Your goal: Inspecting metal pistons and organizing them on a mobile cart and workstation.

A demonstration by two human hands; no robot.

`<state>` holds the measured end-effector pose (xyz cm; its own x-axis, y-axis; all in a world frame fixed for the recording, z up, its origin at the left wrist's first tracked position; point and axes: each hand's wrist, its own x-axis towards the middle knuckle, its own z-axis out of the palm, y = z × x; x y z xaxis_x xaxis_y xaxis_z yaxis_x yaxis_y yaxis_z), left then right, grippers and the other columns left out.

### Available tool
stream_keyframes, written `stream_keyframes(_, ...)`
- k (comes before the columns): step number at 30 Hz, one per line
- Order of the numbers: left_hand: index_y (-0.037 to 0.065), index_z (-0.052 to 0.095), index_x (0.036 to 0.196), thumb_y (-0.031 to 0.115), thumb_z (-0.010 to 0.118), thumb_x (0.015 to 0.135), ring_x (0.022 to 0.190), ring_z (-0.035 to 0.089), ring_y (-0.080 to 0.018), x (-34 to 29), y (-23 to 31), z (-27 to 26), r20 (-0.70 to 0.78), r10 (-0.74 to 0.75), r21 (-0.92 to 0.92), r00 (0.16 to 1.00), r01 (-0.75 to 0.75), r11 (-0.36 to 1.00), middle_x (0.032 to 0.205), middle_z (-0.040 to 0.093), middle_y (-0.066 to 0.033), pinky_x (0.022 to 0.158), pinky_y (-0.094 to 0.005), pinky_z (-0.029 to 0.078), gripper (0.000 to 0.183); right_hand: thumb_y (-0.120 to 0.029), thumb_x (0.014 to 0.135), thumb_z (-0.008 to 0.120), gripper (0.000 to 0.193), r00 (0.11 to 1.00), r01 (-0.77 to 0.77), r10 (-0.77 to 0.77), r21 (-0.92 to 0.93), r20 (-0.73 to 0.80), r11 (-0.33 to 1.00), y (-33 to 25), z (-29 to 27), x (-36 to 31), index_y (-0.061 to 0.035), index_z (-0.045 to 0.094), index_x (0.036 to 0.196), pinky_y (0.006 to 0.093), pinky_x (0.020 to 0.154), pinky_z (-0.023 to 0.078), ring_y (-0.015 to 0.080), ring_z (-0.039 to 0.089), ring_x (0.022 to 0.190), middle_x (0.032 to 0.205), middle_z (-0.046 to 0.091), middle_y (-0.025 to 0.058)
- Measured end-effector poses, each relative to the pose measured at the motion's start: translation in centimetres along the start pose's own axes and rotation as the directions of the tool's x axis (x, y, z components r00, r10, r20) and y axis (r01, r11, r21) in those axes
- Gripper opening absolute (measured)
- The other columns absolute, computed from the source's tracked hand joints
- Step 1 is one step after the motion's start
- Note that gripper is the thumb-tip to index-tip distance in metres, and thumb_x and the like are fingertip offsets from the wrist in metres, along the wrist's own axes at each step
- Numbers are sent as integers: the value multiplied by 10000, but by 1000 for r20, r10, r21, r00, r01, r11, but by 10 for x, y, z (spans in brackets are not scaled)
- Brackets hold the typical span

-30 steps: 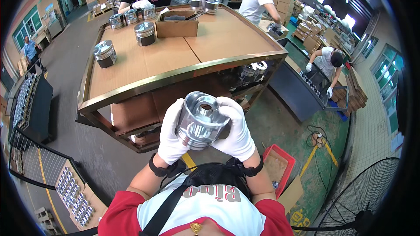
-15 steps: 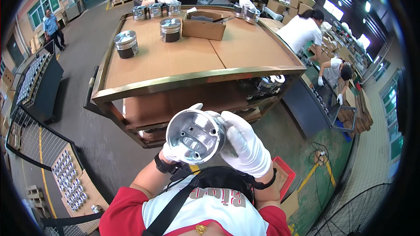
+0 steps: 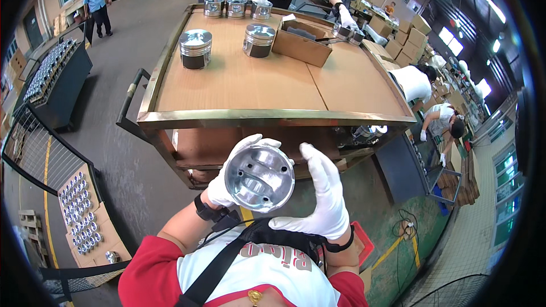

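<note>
A silvery metal piston (image 3: 260, 178) is in front of me, its hollow underside with several round holes turned up toward my view. My left hand (image 3: 223, 186), in a white glove, grips it from the left, fingers wrapped behind its far side. Beside it on the right, my white-gloved right hand (image 3: 323, 196) is open, thumb stretched apart from the raised fingers, holding nothing. Beyond my hands stands a cart with a brown, metal-edged top (image 3: 244, 88). Two pistons, one to the left (image 3: 195, 49) and another near the middle (image 3: 259, 40), stand upright on it.
Across the cart, a person in a black shirt has gloved hands on pistons (image 3: 236, 8) by a cardboard box (image 3: 301, 42). At lower left, many pistons lie on a cardboard-covered surface (image 3: 98, 258). A red tray (image 3: 362, 243) is by my right elbow. Other people work at right.
My right hand has let go of the piston and spread away to the right. The piston, now in my left hand alone, has turned slightly. My view has shifted, too.
</note>
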<state>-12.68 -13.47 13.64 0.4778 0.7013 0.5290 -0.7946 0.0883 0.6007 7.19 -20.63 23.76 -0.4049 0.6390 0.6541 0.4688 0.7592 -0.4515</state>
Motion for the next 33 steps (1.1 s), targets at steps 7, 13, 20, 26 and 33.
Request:
stream_keyframes(7,97,309,1516,221,977,594,1357,470,-292,28,15,3,-72,-27,482,997,58,874,1520,391,-139,1123,-463,411,1146,-429,752,799,501,983,157,-86,-503,162,850,-23,-7,42,-98,691,1112,410,747,493,257,657,865,915,675,58)
stream_keyframes(13,45,269,1546,413,841,783,1335,498,-354,70,73,39,44,-443,904,895,153,398,1423,497,-232,1102,-397,413,1022,-185,855,768,303,837,-475,394,147,379,868,23,-65,65,-24,697,1102,316,748,544,202,693,808,908,702,94)
stream_keyframes(20,45,622,1274,367,849,693,1078,655,-341,201,191,-5,-334,-21,839,942,287,-462,1176,666,-189,921,-414,526,702,-276,821,753,306,727,-545,627,-321,280,775,119,-216,70,-29,717,999,364,765,536,252,700,829,887,723,143)
stream_keyframes(26,73,521,1354,601,903,440,1210,577,-419,221,234,-133,-763,83,352,641,519,-779,1310,573,-238,982,-447,504,1122,-415,786,692,426,652,-404,738,-743,174,533,298,-280,113,-56,709,1014,409,790,552,345,705,872,949,728,191)
stream_keyframes(33,173,548,1287,396,930,458,1188,565,-432,238,182,-138,-758,150,436,634,665,-607,1303,481,-236,942,-464,534,939,-359,754,727,421,590,-481,808,-799,10,361,447,-317,97,-108,690,1089,432,850,552,353,695,996,1058,727,164)
